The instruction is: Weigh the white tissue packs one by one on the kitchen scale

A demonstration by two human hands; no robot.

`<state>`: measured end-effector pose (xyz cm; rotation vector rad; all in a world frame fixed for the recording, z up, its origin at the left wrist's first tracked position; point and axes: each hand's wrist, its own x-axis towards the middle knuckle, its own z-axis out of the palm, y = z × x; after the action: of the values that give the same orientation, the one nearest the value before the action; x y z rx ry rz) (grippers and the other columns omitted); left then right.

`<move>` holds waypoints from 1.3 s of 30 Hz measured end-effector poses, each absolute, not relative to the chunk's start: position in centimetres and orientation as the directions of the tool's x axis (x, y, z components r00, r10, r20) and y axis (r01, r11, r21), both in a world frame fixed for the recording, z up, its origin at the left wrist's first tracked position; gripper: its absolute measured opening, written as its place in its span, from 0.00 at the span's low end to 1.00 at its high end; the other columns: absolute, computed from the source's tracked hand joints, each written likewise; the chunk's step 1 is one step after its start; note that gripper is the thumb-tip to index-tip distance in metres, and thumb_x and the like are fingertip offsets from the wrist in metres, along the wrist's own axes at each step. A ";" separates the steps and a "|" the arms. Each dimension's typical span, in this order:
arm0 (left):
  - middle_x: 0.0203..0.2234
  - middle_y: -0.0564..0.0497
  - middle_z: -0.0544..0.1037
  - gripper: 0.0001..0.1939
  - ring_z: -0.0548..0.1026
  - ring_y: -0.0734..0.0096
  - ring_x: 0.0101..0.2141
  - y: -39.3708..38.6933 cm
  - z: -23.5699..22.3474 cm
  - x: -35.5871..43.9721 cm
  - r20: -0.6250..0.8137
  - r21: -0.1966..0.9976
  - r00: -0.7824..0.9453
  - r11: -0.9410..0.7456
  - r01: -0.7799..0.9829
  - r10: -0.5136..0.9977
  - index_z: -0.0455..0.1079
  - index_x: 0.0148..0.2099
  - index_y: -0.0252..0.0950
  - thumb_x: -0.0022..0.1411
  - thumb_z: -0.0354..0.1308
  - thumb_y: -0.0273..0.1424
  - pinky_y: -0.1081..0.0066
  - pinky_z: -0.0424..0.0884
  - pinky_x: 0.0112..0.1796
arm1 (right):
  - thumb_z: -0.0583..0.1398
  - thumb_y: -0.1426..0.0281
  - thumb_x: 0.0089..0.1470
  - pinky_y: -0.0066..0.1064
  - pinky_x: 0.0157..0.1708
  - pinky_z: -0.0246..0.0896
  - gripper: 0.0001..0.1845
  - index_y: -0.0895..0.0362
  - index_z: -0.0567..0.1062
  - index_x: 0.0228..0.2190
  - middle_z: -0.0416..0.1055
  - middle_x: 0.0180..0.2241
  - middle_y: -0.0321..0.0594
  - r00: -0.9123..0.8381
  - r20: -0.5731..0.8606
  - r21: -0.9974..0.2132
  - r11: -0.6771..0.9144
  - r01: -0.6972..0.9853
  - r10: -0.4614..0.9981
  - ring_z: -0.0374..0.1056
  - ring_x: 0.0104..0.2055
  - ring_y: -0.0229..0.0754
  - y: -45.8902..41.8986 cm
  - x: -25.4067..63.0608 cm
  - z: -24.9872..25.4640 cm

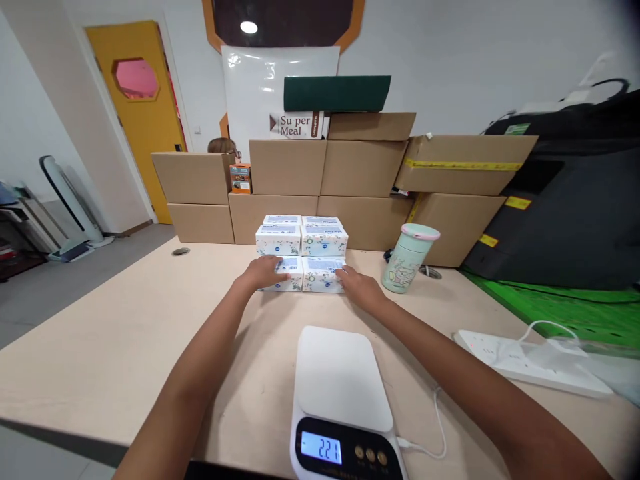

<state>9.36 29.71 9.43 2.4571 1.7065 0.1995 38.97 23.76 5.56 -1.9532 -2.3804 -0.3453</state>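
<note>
Several white tissue packs with blue print and small flowers stand in a block on the table. My left hand (267,273) grips the outer side of the front left pack (291,279), with fingers over its top. On the other side, my right hand (361,288) holds the outer end of the front right pack (323,279). These two packs touch each other. Directly behind them, more packs (324,241) are stacked higher. Between my forearms lies a white digital scale (343,380) with a bare plate, its lit display (321,447) reading about 2.21.
Cardboard boxes (287,167) form a wall along the table's back. A pale green tumbler (407,260) stands right of my right hand. A white power strip (535,363) and a black bag (565,220) are at the right. Behind the boxes, a person's head (223,147) shows.
</note>
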 end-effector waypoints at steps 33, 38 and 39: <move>0.62 0.47 0.73 0.54 0.68 0.38 0.66 19.1 17.1 8.7 0.066 0.219 0.482 -0.484 0.847 0.874 0.60 0.70 0.47 0.47 0.71 0.63 0.52 0.69 0.61 | 0.55 0.54 0.68 0.70 0.72 0.48 0.33 0.57 0.68 0.67 0.44 0.76 0.60 0.140 0.753 -0.365 0.231 0.902 0.643 0.38 0.80 0.73 12.3 43.3 0.6; 0.62 0.48 0.73 0.50 0.66 0.38 0.67 14.0 15.6 14.5 -0.127 0.333 0.709 -0.643 0.689 0.694 0.65 0.67 0.50 0.46 0.72 0.59 0.55 0.65 0.64 | 0.51 0.53 0.71 0.66 0.74 0.48 0.32 0.51 0.63 0.69 0.37 0.78 0.51 0.263 0.788 -0.457 0.243 0.855 0.556 0.40 0.81 0.63 12.4 44.3 1.2; 0.61 0.47 0.74 0.48 0.67 0.38 0.66 13.5 15.5 15.3 -0.152 0.351 0.716 -0.641 0.683 0.681 0.66 0.67 0.49 0.47 0.72 0.59 0.55 0.66 0.63 | 0.50 0.52 0.71 0.66 0.74 0.47 0.32 0.50 0.64 0.69 0.38 0.78 0.49 0.288 0.792 -0.472 0.243 0.847 0.538 0.40 0.81 0.62 12.4 44.3 1.4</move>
<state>15.31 13.53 15.47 2.5389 1.0554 -0.0085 44.34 12.42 1.37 -1.4246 -1.3793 -0.3444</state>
